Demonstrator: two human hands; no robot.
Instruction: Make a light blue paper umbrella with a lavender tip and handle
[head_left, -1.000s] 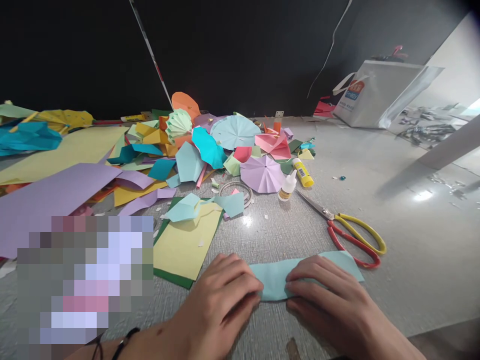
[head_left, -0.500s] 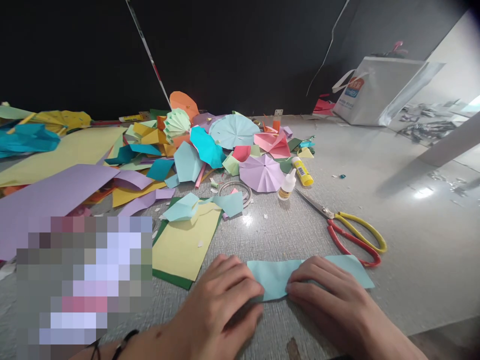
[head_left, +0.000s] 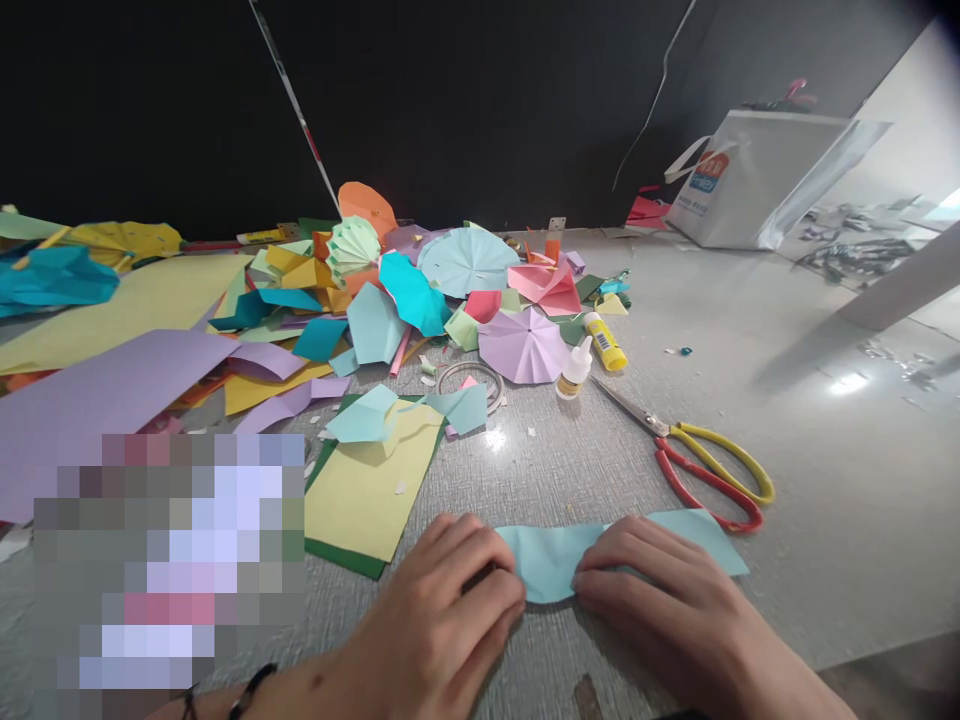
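Head cam: blue paper strip (head_left: 553, 562) lies crosswise on the surface (head_left: 555, 480), right in front of the person, w/ both hands on it. L hand (head_left: 459, 600) has fingers curled together at the strip's L end, apparently pinching the near edge btwn fingertips & thumb; R hand (head_left: 664, 600) lies over the middle, fingers side by side, tips on the paper & thumb tucked at the near edge, also a pinch as far as I can tell. R end sticks out past the knuckles, near the red handle of the scissors (head_left: 657, 428); whether they touch is unclear. Btwn the hands the paper bows a bit. Step in hand is prob. shaping or folding along the near edge; can't tell if any crease is set, as fingers hide it. Next move prob. calls for even pressure from both sides, edge straight, no slip or skew. Glue bottle (head_left: 574, 372) & glue stick (head_left: 606, 343) are beyond, untouched; yellow sheet (head_left: 371, 490) sits apart, up-left of L hand
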